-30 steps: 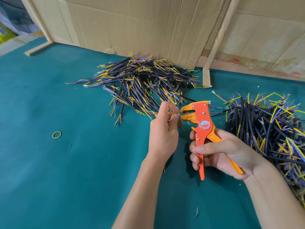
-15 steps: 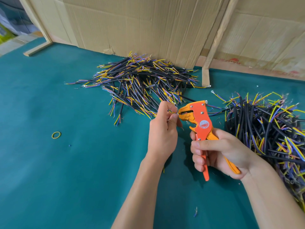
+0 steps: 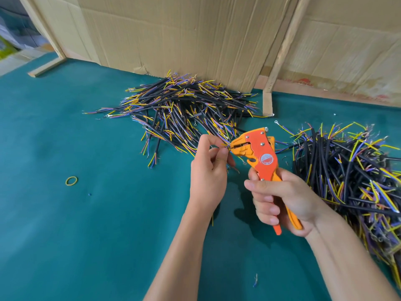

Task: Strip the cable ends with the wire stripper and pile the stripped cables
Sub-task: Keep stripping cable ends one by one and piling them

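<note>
The right hand (image 3: pixel 284 198) now squeezes the wire stripper (image 3: pixel 263 161) handles close together, where a second ago they stood spread. The tool's head sits lower and more upright, its mouth closed on the wire end (image 3: pixel 225 144) pinched by the left hand (image 3: pixel 208 168).

cable piles (image 3: pixel 180 109) 2 | wire stripper (image 3: pixel 263 158) 1 | rubber band (image 3: pixel 71 181) 1 | hands (image 3: pixel 208 172) 2

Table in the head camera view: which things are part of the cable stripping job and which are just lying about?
Part of the job:
wire stripper, gripped by the right hand
wire end, pinched by the left hand
far cable pile
right cable pile

Just lying about:
yellow rubber band
wire scrap
cardboard sheets
</note>
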Demonstrator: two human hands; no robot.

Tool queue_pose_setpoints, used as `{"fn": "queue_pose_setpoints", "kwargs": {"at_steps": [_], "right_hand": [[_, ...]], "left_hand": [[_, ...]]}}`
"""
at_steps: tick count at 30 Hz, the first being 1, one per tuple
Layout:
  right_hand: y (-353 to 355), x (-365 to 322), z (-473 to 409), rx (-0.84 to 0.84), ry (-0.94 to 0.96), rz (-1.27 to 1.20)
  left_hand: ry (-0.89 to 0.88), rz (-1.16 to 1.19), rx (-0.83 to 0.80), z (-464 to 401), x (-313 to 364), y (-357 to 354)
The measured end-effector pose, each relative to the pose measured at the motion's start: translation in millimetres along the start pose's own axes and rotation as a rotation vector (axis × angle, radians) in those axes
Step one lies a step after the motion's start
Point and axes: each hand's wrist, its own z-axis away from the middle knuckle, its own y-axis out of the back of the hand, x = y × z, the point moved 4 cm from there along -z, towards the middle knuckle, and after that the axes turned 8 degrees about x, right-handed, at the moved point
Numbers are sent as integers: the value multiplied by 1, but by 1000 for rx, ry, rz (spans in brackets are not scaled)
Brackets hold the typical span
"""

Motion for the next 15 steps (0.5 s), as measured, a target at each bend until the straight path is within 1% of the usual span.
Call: {"fn": "queue_pose_setpoints", "kwargs": {"at_steps": [4,6,10,12,15], "right_hand": [[4,-4,-1,34,20,-119],[9,-6,0,45,21,-137],[11,-8,2,-9,43,-135],[7,-9,1,-33,72,-134],[4,-9,-2,18,164,-163]], "left_hand": [[33,37,3,-2,-4,2],[60,82,2,-3,-5,2],[54,82,-30,-3,-3,2],[51,64,-43,-2,-1,2],[81,69,-94,-1,0,0]]}}
